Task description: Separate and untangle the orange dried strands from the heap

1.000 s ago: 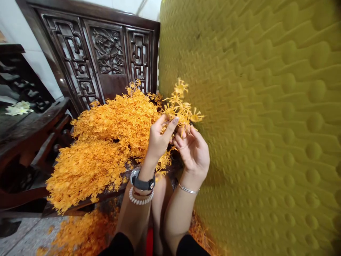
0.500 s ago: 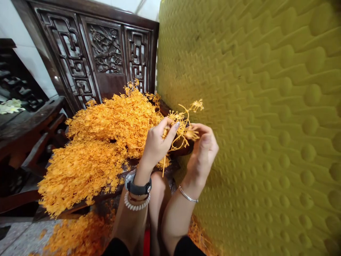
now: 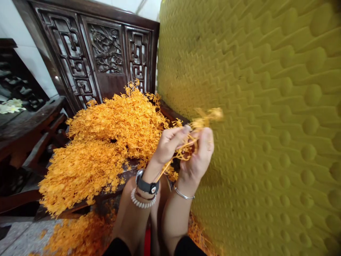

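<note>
My left hand (image 3: 167, 144) and my right hand (image 3: 198, 156) are raised close together, both pinching one orange plastic flower sprig (image 3: 198, 126). Its flower tip is blurred and points right, toward the yellow wall. A thin stem (image 3: 163, 170) runs down past my left wrist. A black watch and a white bead bracelet are on my left wrist, a thin silver bangle on my right. Just left of my hands, a big heap of the same orange sprigs (image 3: 106, 138) lies on a dark wooden bench (image 3: 117, 190).
A tall yellow bumpy foam panel (image 3: 266, 124) fills the right side, very near my right hand. The carved dark wooden bench back (image 3: 103, 49) stands behind the heap. More orange sprigs (image 3: 77, 233) are spilled on the grey floor. White flowers (image 3: 10, 106) sit at far left.
My hands have come lower and closer together, with the sprig swung down and to the right between them. The heap has not moved.
</note>
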The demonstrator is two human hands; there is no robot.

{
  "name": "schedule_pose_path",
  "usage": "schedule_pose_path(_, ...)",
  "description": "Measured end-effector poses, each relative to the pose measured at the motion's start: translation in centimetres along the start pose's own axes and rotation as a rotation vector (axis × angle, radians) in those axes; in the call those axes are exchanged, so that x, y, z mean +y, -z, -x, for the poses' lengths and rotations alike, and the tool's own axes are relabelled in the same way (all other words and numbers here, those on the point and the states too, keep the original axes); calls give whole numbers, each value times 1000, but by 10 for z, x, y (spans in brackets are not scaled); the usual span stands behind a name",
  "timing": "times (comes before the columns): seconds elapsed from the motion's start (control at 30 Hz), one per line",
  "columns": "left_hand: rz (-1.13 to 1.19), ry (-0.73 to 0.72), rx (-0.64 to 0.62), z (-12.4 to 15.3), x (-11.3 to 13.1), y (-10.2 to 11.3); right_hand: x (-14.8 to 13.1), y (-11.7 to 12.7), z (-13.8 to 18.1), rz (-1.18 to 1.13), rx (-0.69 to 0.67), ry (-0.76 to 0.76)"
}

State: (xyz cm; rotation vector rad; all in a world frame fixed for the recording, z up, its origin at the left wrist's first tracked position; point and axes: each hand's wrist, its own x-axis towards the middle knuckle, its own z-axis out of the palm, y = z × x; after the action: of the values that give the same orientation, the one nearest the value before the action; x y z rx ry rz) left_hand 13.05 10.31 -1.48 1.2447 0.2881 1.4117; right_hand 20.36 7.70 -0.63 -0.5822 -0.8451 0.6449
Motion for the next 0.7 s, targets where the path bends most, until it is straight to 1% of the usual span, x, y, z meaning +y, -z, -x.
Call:
schedule_pose_path(0.07,171,-30,124,-2,2,3,-1,5,-6,-166,58,57)
schedule_pose_path(0.1,234,-51,168,-3,4,6,-2,9,-10,-210,66,71)
schedule_pose_path(0.13,275,-72,188,-4,6,9,-2,14,-13,-220,63,74)
schedule_pose_path(0.2,291,-101,166,-4,11,15,-4,22,-17,-169,33,55)
schedule_pose_path(0.3,173,-86,83,-2,15,16,-5,24,-12,-26,-44,41)
schedule_pose_path(0.37,45,-58,23,1,14,10,-5,20,-6,71,-106,33)
schedule_pose_path(0.47,-94,-51,-37,5,10,3,-4,13,3,166,-198,-29)
schedule_pose_path(0.53,-142,-62,-32,6,9,1,-3,12,5,170,-223,-63)
schedule_pose_path(0.63,-239,-102,8,9,10,5,-2,13,4,165,-244,-108)
schedule_pose_path(0.7,-330,-127,-7,10,12,6,-2,14,2,167,-264,-129)
